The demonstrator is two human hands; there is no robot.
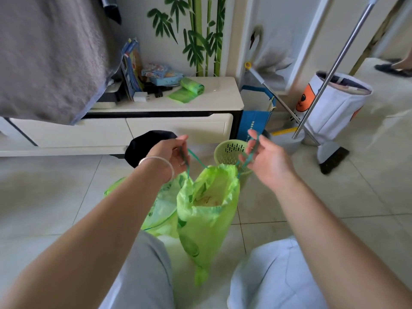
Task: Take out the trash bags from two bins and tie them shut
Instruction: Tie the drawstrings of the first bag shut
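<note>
A light green trash bag (207, 219) hangs in front of me above the floor, its mouth partly gathered. My left hand (171, 157) pinches the bag's dark green drawstring (196, 159) on the left side. On the right side, the same drawstring is looped through the fingers of my right hand (265, 159). A second green bag (160, 210) lies on the floor just behind and left of the first. A small green perforated bin (231, 152) stands empty behind the bags. A black bin (142, 146) sits behind my left hand, partly hidden.
A white low cabinet (133, 128) runs along the wall, carrying a roll of green bags (189, 88) and boxes. A blue paper bag (256, 121), a mop handle (330, 72), a broom (330, 157) and a white fabric basket (334, 103) stand at right. My knees are below.
</note>
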